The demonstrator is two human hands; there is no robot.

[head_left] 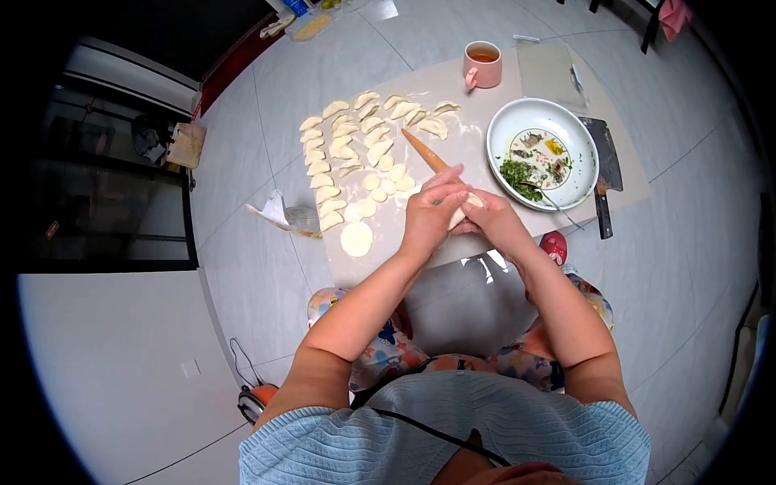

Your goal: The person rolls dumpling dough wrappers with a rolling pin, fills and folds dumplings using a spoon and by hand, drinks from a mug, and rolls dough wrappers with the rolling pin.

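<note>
Close together over the board's near edge, my left hand (432, 217) and my right hand (495, 221) are both closed on one folded dumpling (466, 208). My fingers hide part of its dough. Beyond my left hand lies a tapered wooden rolling pin (423, 151), its near end hidden by the fingers. Several small dough rounds (379, 195) and one larger flat wrapper (356, 239) lie to the left. Behind them, folded dumplings (343, 139) stand in rows. To the right, a white bowl (497, 153) holds chopped greens (519, 179), seasonings and a metal utensil.
A floured board (473, 109) carries everything. A pink mug (484, 74) of reddish-brown liquid stands at the far side. Right of the bowl lies a cleaver (603, 174) with a black handle. A clear plastic lid or tray (554, 74) is at the far right. A white-and-yellow packet (279, 214) lies left of the board.
</note>
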